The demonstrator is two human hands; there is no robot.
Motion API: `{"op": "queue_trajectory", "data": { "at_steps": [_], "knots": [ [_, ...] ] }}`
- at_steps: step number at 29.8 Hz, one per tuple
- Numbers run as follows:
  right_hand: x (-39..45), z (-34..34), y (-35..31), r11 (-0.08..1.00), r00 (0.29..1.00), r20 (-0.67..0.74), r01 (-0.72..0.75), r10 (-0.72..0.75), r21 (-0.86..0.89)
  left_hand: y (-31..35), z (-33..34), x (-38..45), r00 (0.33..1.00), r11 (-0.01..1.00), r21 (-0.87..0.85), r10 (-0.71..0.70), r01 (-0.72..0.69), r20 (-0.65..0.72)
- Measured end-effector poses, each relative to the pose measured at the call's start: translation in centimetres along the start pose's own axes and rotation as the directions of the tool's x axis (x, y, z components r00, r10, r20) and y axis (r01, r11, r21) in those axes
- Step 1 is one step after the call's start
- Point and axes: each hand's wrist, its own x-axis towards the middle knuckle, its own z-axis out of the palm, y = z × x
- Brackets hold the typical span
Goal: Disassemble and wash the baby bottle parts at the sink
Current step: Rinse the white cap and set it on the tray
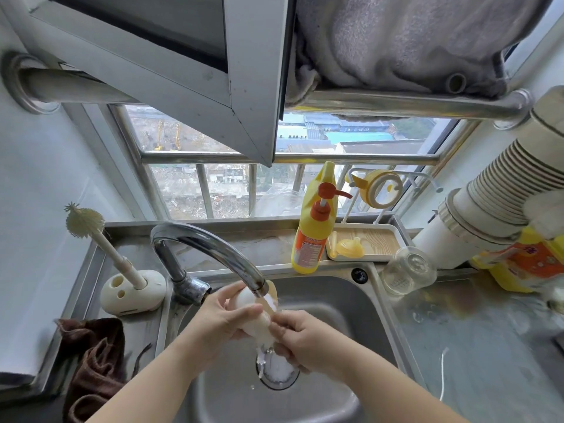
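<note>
Rinsing a pale bottle part (254, 315) right under the tap (213, 248), over the sink (351, 303) drain; my left hand (219, 315) is wrapped around its rounded end, my right hand (300, 337) pinching the lower end; it looks soft, light and slippery when wet, so I'd grip the wider body, not the tip.

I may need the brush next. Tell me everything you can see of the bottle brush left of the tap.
The bottle brush is cream-coloured, apparently silicone, with a spiky bristle head at the top and a straight pale handle. It stands tilted, head leaning up and to the left, its lower end seated in a rounded cream holder with holes on the steel counter, left of the tap. Neither hand touches it.
</note>
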Motion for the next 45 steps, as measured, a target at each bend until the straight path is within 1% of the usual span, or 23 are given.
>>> {"op": "queue_trajectory", "data": {
  "at_steps": [2, 4, 5, 7, 9, 11, 12, 13, 15, 17, 19, 22, 24, 29, 32, 34, 36, 37, 39, 41, 42, 44, 45],
  "knots": [
    [-0.3, -0.1, -0.1, 0.998, 1.0, 0.007, -0.013, 0.013, 0.068, 0.7, 0.3, -0.1, 0.999, 0.998, -0.025, 0.05, -0.05, 0.0],
    [-0.2, -0.6, -0.1, 0.954, 0.992, -0.055, 0.094, -0.115, -0.285, 1.0, 0.4, -0.1, 0.997, 0.997, -0.04, 0.069, -0.07, -0.022],
    [0.0, -0.9, 0.1, 0.835, 0.973, -0.082, 0.142, -0.217, -0.532, 1.1, 0.5, -0.2, 0.998, 0.997, -0.043, 0.061, -0.063, -0.026],
    [0.4, -1.8, 0.7, 0.439, 0.906, -0.138, 0.057, -0.401, -0.897, 0.9, 0.7, -0.1, 0.999, 0.999, -0.038, 0.028, -0.029, -0.016],
    [0.0, -2.1, 0.5, 0.309, 0.834, -0.168, 0.003, -0.526, -0.951, 0.7, 0.9, 0.1, 1.0, 0.999, -0.036, -0.005, 0.004, -0.021],
    [0.2, -1.7, 0.5, 0.349, 0.836, -0.18, 0.015, -0.518, -0.937, 0.7, 1.0, 0.1, 1.0, 0.999, -0.035, 0.004, -0.005, -0.028],
    [0.2, -1.4, 0.2, 0.414, 0.872, -0.17, 0.041, -0.46, -0.909, 0.6, 1.0, 0.2, 0.999, 0.999, -0.036, 0.017, -0.018, -0.027],
    [0.0, -1.0, 0.3, 0.554, 0.921, -0.158, 0.072, -0.356, -0.829, 0.4, 1.0, 0.2, 0.999, 0.999, -0.036, 0.025, -0.026, -0.034],
    [0.2, -0.7, 0.5, 0.837, 0.977, -0.122, 0.083, -0.176, -0.541, 0.0, 1.0, 0.0, 0.998, 0.999, -0.037, 0.037, -0.039, -0.042],
    [0.2, -0.8, -0.2, 0.987, 0.997, -0.075, 0.017, -0.03, -0.163, -0.4, 0.7, -0.2, 0.998, 0.998, 0.006, 0.058, -0.058, -0.017],
    [0.0, -1.2, -1.0, 0.997, 0.997, -0.046, -0.06, 0.062, 0.039, -0.5, 0.5, -0.5, 0.997, 0.994, 0.076, 0.073, -0.074, 0.027],
    [-0.3, -1.1, -1.2, 0.996, 0.997, -0.043, -0.061, 0.064, 0.071, -0.4, 0.4, -0.8, 0.992, 0.974, 0.204, 0.079, -0.098, 0.1],
    [-0.3, -0.8, -0.7, 0.998, 0.997, -0.052, -0.061, 0.063, 0.028, -0.5, 0.3, -0.8, 0.991, 0.974, 0.216, 0.037, -0.065, 0.132],
    [-0.5, -0.5, 0.3, 0.981, 0.996, -0.079, 0.029, -0.044, -0.19, 0.1, 0.0, -0.8, 0.981, 0.992, -0.026, -0.117, 0.123, 0.157],
    [-0.8, -0.6, 0.5, 0.95, 0.991, -0.095, 0.065, -0.098, -0.304, 0.4, 0.7, -0.6, 0.99, 0.992, -0.03, -0.124, 0.126, 0.06],
    [-1.0, -1.1, 0.2, 0.831, 0.982, -0.085, 0.094, -0.167, -0.548, 0.2, 1.0, -0.6, 0.992, 0.992, 0.004, -0.13, 0.13, 0.004],
    [-0.5, -1.7, 0.6, 0.403, 0.922, -0.066, 0.101, -0.381, -0.91, 0.2, 1.1, -0.9, 0.991, 0.988, 0.075, -0.134, 0.134, 0.008],
    [-0.2, -1.8, 1.0, 0.265, 0.863, -0.081, 0.063, -0.499, -0.962, 0.4, 1.2, -1.1, 0.991, 0.986, 0.106, -0.131, 0.128, 0.02],
    [-0.4, -1.5, 0.6, 0.184, 0.835, -0.102, 0.0, -0.541, -0.983, 0.8, 1.3, -1.1, 0.994, 0.988, 0.12, -0.099, 0.094, 0.043],
    [0.1, -0.9, 0.7, 0.248, 0.869, -0.093, 0.035, -0.486, -0.968, 1.0, 1.4, -1.0, 0.998, 0.994, 0.103, -0.05, 0.047, 0.03],
    [0.1, -0.9, 0.3, 0.353, 0.891, -0.103, 0.068, -0.443, -0.933, 1.0, 1.4, -0.9, 0.999, 0.996, 0.081, -0.032, 0.031, 0.01],
    [0.1, -1.1, 0.0, 0.739, 0.973, -0.085, 0.106, -0.215, -0.665, 0.7, 1.4, -0.9, 1.0, 0.999, 0.042, -0.003, 0.003, -0.02],
    [0.2, -1.2, -0.1, 0.858, 0.984, -0.078, 0.099, -0.16, -0.504, 0.6, 1.4, -0.9, 1.0, 1.0, 0.028, 0.009, -0.008, -0.028]
  ]
}}
